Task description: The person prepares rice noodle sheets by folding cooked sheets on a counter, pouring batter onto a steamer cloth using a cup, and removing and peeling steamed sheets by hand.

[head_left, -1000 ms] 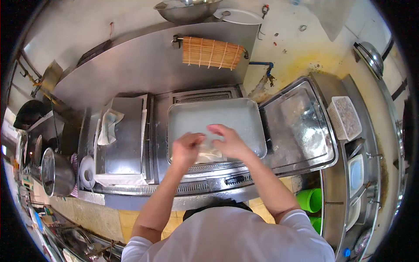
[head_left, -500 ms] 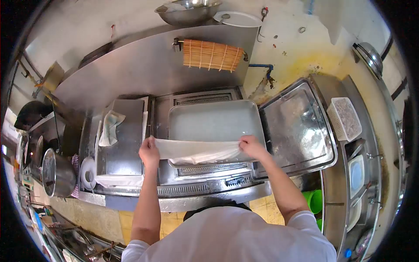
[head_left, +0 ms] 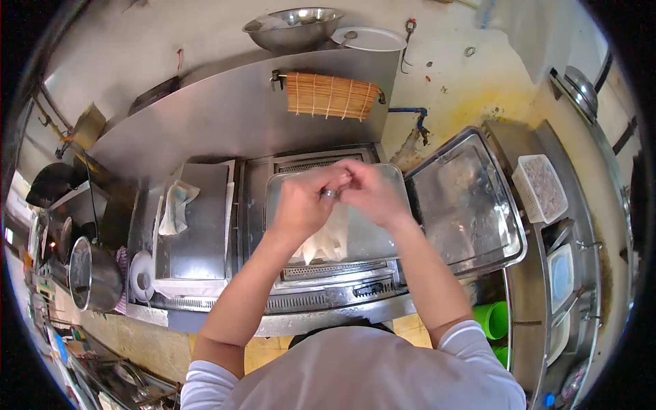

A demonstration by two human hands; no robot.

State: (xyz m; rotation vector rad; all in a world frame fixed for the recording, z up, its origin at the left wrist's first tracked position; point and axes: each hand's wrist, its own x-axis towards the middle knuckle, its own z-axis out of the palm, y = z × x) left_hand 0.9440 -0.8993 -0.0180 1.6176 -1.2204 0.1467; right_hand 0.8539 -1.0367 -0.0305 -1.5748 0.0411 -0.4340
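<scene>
Over the pale rectangular tray [head_left: 379, 236], my left hand [head_left: 307, 201] and my right hand [head_left: 372, 195] are brought together, fingers curled and closed. A white cloth [head_left: 329, 239] hangs down from beneath them, bunched, its pointed lower edge near the tray's front rim. Between the hands shows a small shiny grey thing [head_left: 330, 193], too blurred to name. The hands hide the upper part of the cloth.
Left of the tray is a flat metal cover [head_left: 191, 246] with a folded cloth [head_left: 176, 208] on it. A large metal tray [head_left: 465, 205] leans at the right, beside a white basket [head_left: 540, 188]. A rolled bamboo mat [head_left: 331, 94] hangs behind. A metal pot [head_left: 96, 273] stands far left.
Both hands have moved inward and up from the cloth's two ends and now meet. The cloth, earlier stretched wide between them, now hangs gathered below.
</scene>
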